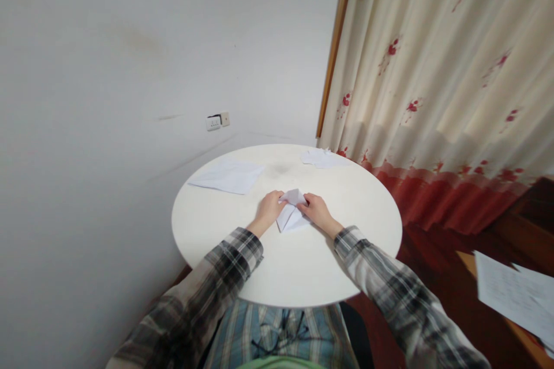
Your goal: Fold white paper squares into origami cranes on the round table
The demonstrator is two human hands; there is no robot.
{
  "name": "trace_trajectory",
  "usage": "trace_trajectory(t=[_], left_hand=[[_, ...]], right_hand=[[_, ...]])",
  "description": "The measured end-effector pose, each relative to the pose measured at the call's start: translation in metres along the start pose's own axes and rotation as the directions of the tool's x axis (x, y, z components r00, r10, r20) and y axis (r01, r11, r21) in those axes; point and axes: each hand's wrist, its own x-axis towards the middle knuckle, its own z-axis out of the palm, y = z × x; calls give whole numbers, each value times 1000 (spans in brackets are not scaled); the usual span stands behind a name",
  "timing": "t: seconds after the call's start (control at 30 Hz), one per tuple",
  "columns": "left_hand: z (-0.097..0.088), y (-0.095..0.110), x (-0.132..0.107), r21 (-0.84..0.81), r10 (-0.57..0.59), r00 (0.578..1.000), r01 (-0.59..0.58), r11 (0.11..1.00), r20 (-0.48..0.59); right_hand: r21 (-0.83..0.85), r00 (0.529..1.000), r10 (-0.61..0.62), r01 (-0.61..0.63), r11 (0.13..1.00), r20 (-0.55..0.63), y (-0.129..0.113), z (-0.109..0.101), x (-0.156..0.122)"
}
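A partly folded white sheet of paper (291, 213) lies at the middle of a round white table (277, 265). My left hand (270, 207) has its fingers curled and pinches the paper's left upper edge. My right hand (315, 209) is closed on the paper's right side, fingertips meeting the fold near the top. Both forearms wear plaid sleeves and rest over the table's near half.
A flat white sheet (228, 176) lies at the table's back left. Crumpled or folded white paper pieces (321, 157) sit at the back right edge. A flowered curtain (433, 86) hangs to the right, a wall with a socket (217, 121) to the left. More sheets (515, 294) lie on a wooden surface at right.
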Motion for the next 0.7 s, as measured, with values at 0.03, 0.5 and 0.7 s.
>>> trace_trajectory(t=[0.03, 0.5, 0.7], left_hand=[[0, 0, 0, -5, 0, 1000, 0, 1000, -3], [0, 0, 1, -10, -35, 999, 35, 999, -11], [-2, 3, 1, -41, -27, 1000, 26, 999, -16]], right_hand=[[5, 1000, 1, -1, 1000, 4, 0, 0, 0], [46, 1000, -15, 15, 999, -1, -4, -2, -1], [52, 999, 4, -6, 999, 33, -3, 0, -1]])
